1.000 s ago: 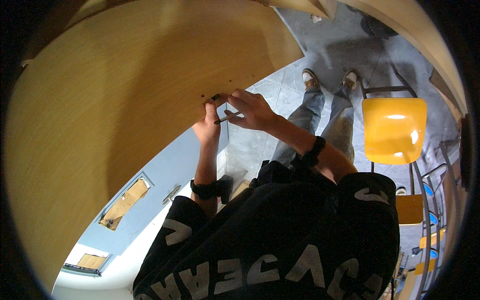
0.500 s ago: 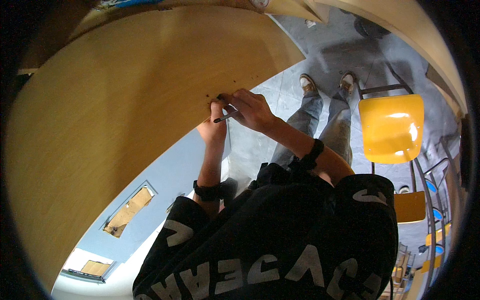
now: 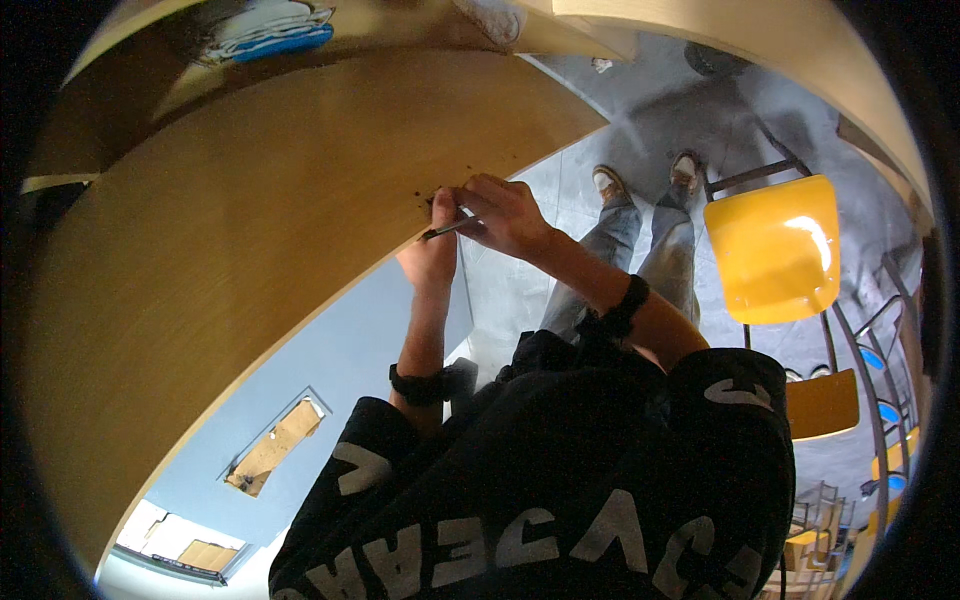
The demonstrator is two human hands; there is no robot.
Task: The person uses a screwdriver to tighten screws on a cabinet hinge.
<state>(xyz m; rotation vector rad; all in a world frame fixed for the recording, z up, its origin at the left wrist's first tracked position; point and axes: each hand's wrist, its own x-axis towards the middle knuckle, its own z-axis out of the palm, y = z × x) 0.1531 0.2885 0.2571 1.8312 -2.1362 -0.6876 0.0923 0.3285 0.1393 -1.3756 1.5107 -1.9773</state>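
My right hand is closed around a slim, dark, pen-like stick. One end juts out toward the lower left, across my left hand's thumb. Fingers bent and pressed together, my left hand meets my right fingertips at the edge of a light wooden tabletop. Whatever my left fingertips grip is too small and covered to make out. Small dark specks lie on the wood just beyond my fingers.
A wooden shelf edge runs along the far side, with a white-and-blue folded item on it. To the right stands a yellow chair on the grey floor, with more chairs behind. A blue-grey door is at lower left.
The view has shifted slightly, bringing more of the far shelf into sight. The stick has turned a little in my right hand, and both hands stay together at the table edge.
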